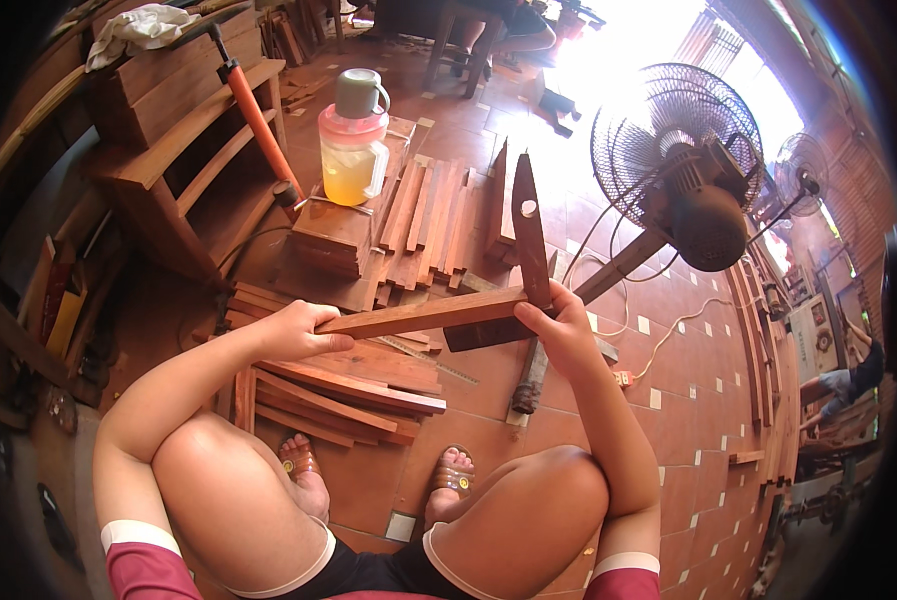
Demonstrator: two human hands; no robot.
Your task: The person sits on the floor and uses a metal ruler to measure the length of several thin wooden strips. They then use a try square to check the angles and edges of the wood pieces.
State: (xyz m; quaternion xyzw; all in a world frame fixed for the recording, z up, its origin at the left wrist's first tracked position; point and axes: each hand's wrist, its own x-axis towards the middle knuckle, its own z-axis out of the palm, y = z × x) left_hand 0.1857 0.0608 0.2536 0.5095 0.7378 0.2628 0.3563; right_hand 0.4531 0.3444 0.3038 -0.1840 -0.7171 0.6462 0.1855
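My left hand (306, 332) is closed round the near-left end of a reddish wooden strip (418, 315), which lies nearly level above my knees. My right hand (558, 325) is closed at the strip's other end, on a wooden try square. The square's upright blade (531, 225) has a pointed tip and a round hole. Its dark stock (483, 334) sits below the strip, close against it. My right fingers partly hide the joint of the square and the strip's far end.
Cut strips (343, 395) lie stacked by my feet, more strips (428, 215) beyond. A jug of yellow drink (346, 165) stands on a wooden block. A pedestal fan (678, 150) is at right, its cable (668, 345) on the tiles. A wooden bench (183, 150) stands left. Other people sit farther off.
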